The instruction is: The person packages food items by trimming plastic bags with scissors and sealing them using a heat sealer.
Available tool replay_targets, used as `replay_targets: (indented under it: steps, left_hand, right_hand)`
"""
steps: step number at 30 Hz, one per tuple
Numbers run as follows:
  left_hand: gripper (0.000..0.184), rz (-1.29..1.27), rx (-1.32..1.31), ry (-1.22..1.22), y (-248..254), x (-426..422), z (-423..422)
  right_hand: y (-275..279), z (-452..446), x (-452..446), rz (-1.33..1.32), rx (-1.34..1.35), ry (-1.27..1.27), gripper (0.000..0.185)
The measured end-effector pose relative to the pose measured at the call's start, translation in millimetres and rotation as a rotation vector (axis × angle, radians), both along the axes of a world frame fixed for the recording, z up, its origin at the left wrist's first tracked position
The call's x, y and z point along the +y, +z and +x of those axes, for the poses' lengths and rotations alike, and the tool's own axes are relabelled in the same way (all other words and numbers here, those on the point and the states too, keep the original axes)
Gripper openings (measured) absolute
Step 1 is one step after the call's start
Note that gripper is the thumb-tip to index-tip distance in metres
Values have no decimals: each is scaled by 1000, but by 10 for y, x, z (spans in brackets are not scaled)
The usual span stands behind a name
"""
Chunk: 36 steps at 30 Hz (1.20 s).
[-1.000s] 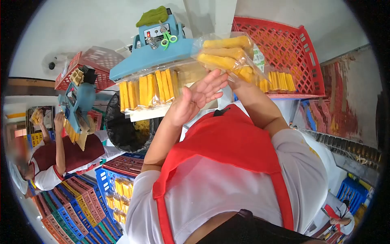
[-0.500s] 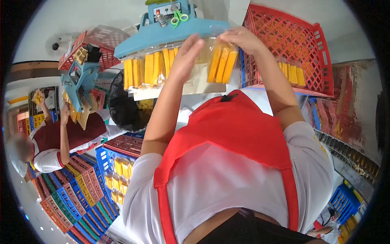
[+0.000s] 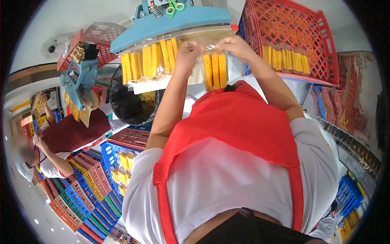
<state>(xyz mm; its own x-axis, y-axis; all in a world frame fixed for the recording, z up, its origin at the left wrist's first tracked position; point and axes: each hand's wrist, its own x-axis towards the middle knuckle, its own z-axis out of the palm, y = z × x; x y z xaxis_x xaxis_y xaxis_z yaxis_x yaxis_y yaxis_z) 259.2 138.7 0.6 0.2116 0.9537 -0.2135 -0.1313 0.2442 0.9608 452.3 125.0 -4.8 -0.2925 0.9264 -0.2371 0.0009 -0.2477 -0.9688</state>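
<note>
Between my two hands hangs a clear plastic bag (image 3: 214,70) holding three yellow, stick-shaped pieces side by side. My left hand (image 3: 188,56) is closed, its fingers pinching the bag's upper left corner. At the opposite upper corner, my right hand (image 3: 237,46) pinches the plastic film. Behind them stands a pale blue bag sealer (image 3: 170,27) with a long bar. Several other filled bags (image 3: 151,61) line up under that bar, left of my left hand. Green-handled scissors (image 3: 175,7) rest on top of the sealer.
A red crate (image 3: 321,44) at the right contains packed yellow bags (image 3: 286,59). A black-lined bin (image 3: 126,101) stands left of my left arm. Farther left, another person (image 3: 75,132) works near a second blue sealer (image 3: 81,81). Stacked coloured crates (image 3: 87,191) fill the lower left.
The bag has moved away from the sealer bar, toward my body. My left hand, open before, now pinches its top. More filled bags show in the red crate as the view shifted.
</note>
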Motion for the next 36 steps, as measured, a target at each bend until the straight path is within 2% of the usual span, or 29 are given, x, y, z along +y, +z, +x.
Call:
replay_targets:
  steps: [4, 6, 8, 9, 10, 12, 14, 16, 18, 23, 24, 26, 27, 29, 31, 32, 34, 35, 36]
  left_hand:
    - [14, -16, -60, 39, -48, -3, 13]
    - [12, 91, -6, 3, -89, -57, 9]
    - [19, 79, 12, -8, -14, -206, 73]
    - [26, 64, 35, -16, 37, -256, 132]
    - [26, 67, 32, -11, -20, -266, 182]
    - [38, 331, 309, -39, -294, -322, 229]
    - [41, 279, 344, -42, -419, -210, 253]
    - [40, 109, 340, -77, -385, -81, 275]
    - [42, 49, 286, -58, -263, 70, 320]
    - [45, -28, 149, 21, -350, 423, 329]
    - [44, 8, 178, 35, -388, 442, 323]
    - [44, 37, 207, 56, -426, 445, 316]
    - [44, 38, 201, 85, -411, 423, 324]
    - [43, 38, 194, 118, -421, 416, 331]
    - [47, 134, 465, 145, -466, 469, 312]
    - [47, 133, 472, 152, -427, 457, 307]
    - [51, 302, 725, 188, -274, 349, 321]
    - [51, 294, 733, 194, -231, 286, 310]
    - [51, 465, 776, 198, -193, 193, 291]
  right_hand:
    - [-6, -6, -37, 20, -38, -78, 21]
    - [-70, -9, -62, -3, -74, -93, 21]
    - [-147, -24, -112, -72, 116, -247, 21]
    - [-270, -16, -105, -68, 113, -245, 21]
    - [-411, -4, -91, -123, 199, -287, 20]
    - [-482, -3, -34, -177, 286, -319, 20]
    - [-476, -13, 22, -340, 253, -384, 17]
    - [-507, -37, 159, -354, 273, -426, 17]
    - [-552, -55, 345, -371, 293, -469, 16]
    - [-445, -213, 438, -256, 448, -645, 18]
    - [-452, -275, 364, -262, 448, -642, 18]
    - [-455, -409, 171, -1, 379, -563, 26]
    - [-416, -484, 87, 2, 345, -529, 33]
    - [-302, -588, -4, 32, 308, -555, 35]
    - [-272, -619, 8, 71, 278, -575, 37]
    - [-275, -633, 21, 86, 260, -585, 37]
    - [-330, -649, 49, 94, 247, -586, 38]
    - [-375, -644, 81, 117, 162, -564, 38]
    - [-426, -659, 91, 136, 78, -542, 39]
